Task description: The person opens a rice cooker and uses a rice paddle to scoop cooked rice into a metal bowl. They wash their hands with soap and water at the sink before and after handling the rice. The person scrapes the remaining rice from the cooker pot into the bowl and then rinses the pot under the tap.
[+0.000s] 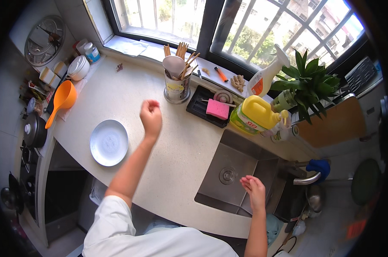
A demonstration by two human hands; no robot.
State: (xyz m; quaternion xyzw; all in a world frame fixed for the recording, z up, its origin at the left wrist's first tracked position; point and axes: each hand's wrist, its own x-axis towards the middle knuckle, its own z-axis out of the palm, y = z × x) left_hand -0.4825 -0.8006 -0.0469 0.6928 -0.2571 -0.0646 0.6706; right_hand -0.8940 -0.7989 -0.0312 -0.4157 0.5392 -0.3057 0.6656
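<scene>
Left hand: the left hand (151, 116) is raised over the pale counter (129, 90), fingers curled into a loose fist with nothing in them.
White plate: a round white plate (108, 142) lies flat on the counter, below and to the left of the curled fingers, near them but not touching.
Utensil holder: a metal holder (177, 88) of chopsticks and spoons stands just beyond the left fingers, up and to their right.
Right hand: the right hand (255, 189) hovers at the near right edge of the steel sink (232, 158), fingers spread and slightly bent, holding nothing.
Sink drain: the drain (227, 174) sits just left of the right fingertips.
Faucet: a curved metal faucet (307, 180) is to the right of those fingers, apart from them.
Pink sponge: a pink sponge (217, 109) rests on a black tray (198, 105), well beyond the right fingers.
Yellow jug: a yellow detergent jug (256, 114) stands behind the sink.
Orange ladle: an orange ladle (62, 100) lies far left of the left fist.
</scene>
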